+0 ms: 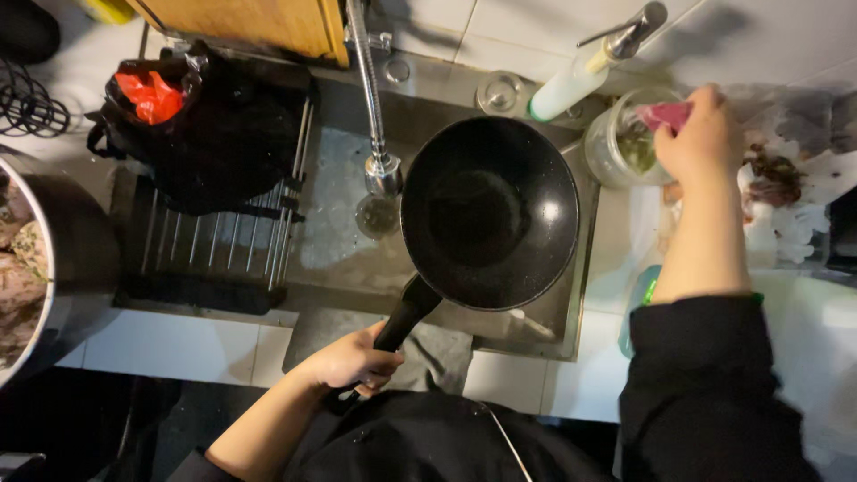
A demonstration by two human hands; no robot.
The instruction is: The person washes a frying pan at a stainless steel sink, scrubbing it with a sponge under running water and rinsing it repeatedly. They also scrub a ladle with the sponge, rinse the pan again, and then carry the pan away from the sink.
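A black wok hangs level over the steel sink, its inside dark and wet-looking. My left hand is closed around the wok's black handle near the counter's front edge. My right hand reaches to the back right and grips a small pink sponge-like item at the mouth of a clear glass jar with greenish contents. A black sleeve covers my right forearm.
A tap hangs over the sink drain. A wire rack carries a black bag with something red. A white pump bottle lies behind the wok. A large pot stands left; food scraps lie right.
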